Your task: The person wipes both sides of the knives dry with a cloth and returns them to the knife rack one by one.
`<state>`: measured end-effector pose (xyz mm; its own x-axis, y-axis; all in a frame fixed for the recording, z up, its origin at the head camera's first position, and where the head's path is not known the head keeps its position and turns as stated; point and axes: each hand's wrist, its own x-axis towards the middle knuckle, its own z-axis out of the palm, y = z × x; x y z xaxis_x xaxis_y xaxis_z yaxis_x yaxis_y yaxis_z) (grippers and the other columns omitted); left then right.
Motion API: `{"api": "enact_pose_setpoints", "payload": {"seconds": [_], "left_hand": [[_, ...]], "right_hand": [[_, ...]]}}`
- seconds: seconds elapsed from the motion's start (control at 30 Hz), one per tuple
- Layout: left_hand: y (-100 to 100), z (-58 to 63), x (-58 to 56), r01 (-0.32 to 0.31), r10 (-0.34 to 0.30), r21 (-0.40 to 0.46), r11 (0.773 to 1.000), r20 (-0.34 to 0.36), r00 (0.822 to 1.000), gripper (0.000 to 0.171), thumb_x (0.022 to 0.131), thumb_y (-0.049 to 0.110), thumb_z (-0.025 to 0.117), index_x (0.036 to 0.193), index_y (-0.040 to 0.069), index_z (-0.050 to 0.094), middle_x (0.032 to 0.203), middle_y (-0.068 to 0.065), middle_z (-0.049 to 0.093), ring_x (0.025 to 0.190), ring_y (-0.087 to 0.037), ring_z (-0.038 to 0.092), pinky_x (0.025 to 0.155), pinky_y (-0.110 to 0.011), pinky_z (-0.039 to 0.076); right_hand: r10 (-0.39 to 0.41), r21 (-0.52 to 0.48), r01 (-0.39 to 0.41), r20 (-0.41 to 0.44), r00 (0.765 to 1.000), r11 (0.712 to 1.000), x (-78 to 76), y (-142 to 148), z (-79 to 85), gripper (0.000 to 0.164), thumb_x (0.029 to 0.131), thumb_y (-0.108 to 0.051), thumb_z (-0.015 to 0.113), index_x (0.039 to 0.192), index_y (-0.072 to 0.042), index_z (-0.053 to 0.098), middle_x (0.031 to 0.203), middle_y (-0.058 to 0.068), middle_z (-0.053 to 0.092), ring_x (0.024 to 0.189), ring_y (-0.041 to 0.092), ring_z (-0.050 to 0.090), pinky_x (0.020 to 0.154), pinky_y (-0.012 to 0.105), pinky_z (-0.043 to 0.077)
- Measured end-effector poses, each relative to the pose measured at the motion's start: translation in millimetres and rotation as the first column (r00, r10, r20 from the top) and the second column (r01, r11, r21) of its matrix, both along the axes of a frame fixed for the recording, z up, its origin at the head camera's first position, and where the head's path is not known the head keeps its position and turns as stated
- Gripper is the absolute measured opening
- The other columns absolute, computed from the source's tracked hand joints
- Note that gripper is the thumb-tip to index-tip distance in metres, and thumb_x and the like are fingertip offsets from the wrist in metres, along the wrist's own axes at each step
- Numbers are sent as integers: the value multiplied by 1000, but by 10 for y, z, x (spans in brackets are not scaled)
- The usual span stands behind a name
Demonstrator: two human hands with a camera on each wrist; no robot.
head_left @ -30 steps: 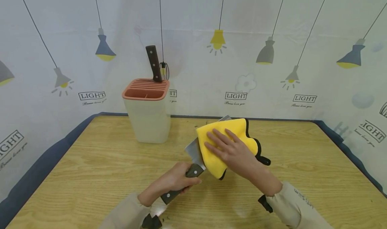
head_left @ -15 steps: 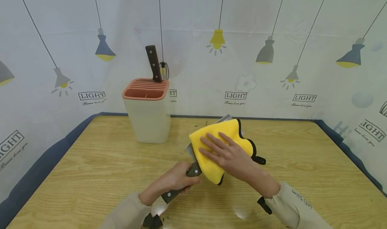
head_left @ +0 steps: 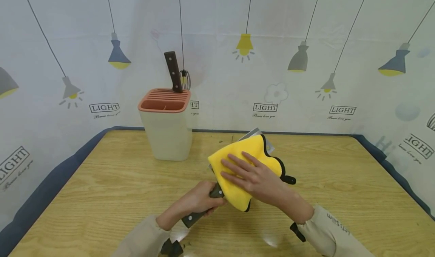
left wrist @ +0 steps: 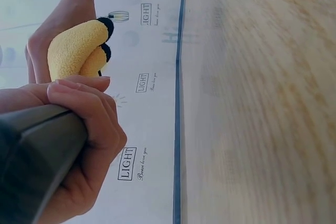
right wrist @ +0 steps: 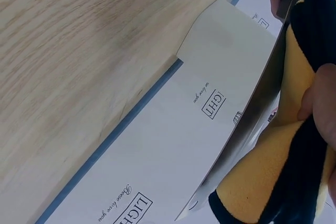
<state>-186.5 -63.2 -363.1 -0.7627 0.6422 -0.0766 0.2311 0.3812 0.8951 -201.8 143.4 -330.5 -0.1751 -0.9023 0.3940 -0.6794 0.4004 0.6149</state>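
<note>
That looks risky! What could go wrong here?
The right hand could slip off the yellow, black-trimmed cloth onto the exposed edge of the broad grey metal blade. The cloth hides much of it, so judging its edges may be hard. If the left hand loosened on the dark riveted handle, the blade might twist.

A pale, faintly creased wall covering point(head_left: 217, 72) rises behind and beside a light-brown, wood-grain tabletop point(head_left: 102, 196) as I face it. Printed pendant lamps point(head_left: 244, 42) in blue, grey and yellow hang from thin black lines point(head_left: 249, 8), with boxed black lettering point(head_left: 265, 107) below (the word reads LIGHT). A dark-blue strip point(head_left: 51, 185) borders the tabletop; soft glare point(head_left: 270, 239) marks its near part.
</note>
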Motion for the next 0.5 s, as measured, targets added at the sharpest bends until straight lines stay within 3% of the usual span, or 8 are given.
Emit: {"api": "enact_pose_setpoints", "payload": {"seconds": [0.23, 0.5], "left_hand": [[0, 0, 8, -8, 8, 2, 1000, -4, 1000, 17, 86, 12, 56, 72, 4, 50, 46, 1, 45, 35, -7, 39, 35, -20, 36], [-5, 7, 11, -24, 24, 5, 1000, 2, 1000, 14, 85, 11, 56, 75, 4, 49, 46, 1, 45, 34, -5, 39, 34, -19, 35]], "right_hand": [[-20, 15, 20, 8, 1000, 1000, -2, 23, -10, 38, 96, -5, 28, 122, -14, 55, 133, 9, 44, 123, 25, 39, 99, 43, 33], [-38, -1, 38, -11, 999, 999, -28, 59, -10, 57, 97, -1, 5, 122, -14, 55, 132, 10, 45, 122, 25, 41, 98, 43, 34]]}}
